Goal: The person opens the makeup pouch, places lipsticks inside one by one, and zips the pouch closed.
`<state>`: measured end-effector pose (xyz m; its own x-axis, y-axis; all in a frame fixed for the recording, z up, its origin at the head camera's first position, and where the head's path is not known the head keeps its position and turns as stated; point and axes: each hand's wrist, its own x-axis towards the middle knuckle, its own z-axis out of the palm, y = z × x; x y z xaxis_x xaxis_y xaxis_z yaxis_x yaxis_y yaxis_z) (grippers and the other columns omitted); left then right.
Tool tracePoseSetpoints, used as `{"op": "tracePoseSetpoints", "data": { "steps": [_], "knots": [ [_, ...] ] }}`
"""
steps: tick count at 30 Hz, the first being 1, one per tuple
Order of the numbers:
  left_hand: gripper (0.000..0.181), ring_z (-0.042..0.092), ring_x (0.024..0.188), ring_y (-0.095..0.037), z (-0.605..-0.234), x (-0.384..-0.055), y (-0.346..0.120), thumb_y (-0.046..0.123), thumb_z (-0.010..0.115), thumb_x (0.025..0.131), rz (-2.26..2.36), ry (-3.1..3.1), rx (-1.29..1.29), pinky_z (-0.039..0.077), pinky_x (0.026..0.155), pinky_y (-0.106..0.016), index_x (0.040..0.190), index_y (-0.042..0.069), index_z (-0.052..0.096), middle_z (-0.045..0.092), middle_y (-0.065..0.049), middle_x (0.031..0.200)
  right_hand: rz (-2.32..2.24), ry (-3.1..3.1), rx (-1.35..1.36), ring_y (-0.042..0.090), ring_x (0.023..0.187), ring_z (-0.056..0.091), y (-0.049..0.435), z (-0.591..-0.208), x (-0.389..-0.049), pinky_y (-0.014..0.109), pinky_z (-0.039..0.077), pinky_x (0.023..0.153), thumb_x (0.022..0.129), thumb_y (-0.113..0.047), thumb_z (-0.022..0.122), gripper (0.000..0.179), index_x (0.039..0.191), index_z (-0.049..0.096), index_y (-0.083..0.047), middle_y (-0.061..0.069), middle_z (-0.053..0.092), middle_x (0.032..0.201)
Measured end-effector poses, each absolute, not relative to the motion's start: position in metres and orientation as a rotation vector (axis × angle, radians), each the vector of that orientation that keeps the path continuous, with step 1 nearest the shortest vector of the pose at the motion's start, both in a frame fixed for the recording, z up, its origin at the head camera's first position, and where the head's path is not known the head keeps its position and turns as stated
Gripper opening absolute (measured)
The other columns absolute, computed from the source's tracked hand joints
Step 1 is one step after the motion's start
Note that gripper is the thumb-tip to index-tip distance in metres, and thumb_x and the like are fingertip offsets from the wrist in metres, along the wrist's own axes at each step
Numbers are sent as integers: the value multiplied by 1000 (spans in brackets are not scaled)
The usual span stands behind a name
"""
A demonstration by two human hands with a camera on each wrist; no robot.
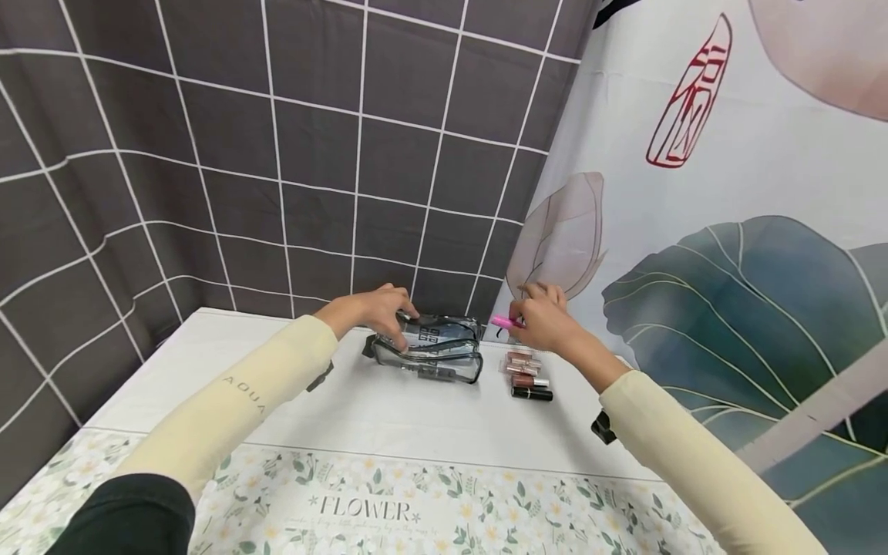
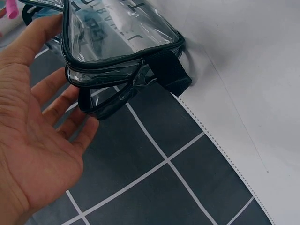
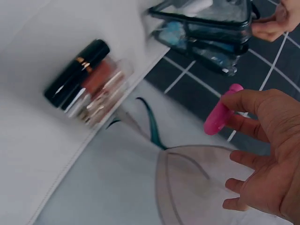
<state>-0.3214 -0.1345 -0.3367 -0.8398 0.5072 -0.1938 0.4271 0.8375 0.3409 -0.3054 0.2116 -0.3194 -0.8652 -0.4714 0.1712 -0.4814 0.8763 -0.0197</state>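
Observation:
A clear zip pouch with black piping (image 1: 430, 351) lies on the white table. My left hand (image 1: 380, 310) grips it at its back left, thumb on one side and fingers round the edge; in the left wrist view the pouch (image 2: 122, 42) stands beside this hand's fingers. Some contents show through the plastic, too blurred to name. To the right of the pouch, my right hand (image 1: 544, 317) pinches a small pink tube (image 3: 219, 112) between thumb and index finger, its other fingers spread. The tube is held above the table's back edge.
Right of the pouch lies a row of several lip-colour tubes (image 1: 523, 366), with a black lipstick tube (image 1: 532, 393) at the near end. A dark grid cloth (image 1: 312, 154) and a white printed curtain (image 1: 624, 100) hang behind. A floral strip (image 1: 361, 493) borders the table's front.

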Motion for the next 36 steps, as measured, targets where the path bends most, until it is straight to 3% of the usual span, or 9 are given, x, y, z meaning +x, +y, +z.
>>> {"op": "tracePoseSetpoints", "data": {
  "steps": [20, 30, 36],
  "knots": [
    [80, 42, 139, -28, -334, -317, -135, 37, 93, 87, 417, 2742, 684, 46, 128, -53, 158, 13, 68, 54, -11, 161, 90, -2842, 882, 56, 167, 29, 137, -302, -294, 81, 20, 133, 99, -25, 81, 10, 102, 82, -15, 25, 51, 172],
    [78, 42, 147, -31, -331, -318, -137, 36, 91, 86, 418, 2744, 699, 43, 131, -53, 157, 12, 68, 56, -11, 158, 67, -2831, 929, 57, 166, 29, 116, -306, -295, 79, 21, 134, 99, -25, 80, 10, 100, 81, -15, 23, 49, 173],
    [79, 43, 143, -29, -329, -316, -134, 37, 92, 87, 403, 2736, 692, 45, 129, -52, 158, 12, 68, 54, -11, 161, 51, -2847, 942, 56, 168, 27, 110, -310, -296, 79, 20, 135, 100, -25, 79, 11, 102, 82, -14, 22, 50, 173]
  ]
}}
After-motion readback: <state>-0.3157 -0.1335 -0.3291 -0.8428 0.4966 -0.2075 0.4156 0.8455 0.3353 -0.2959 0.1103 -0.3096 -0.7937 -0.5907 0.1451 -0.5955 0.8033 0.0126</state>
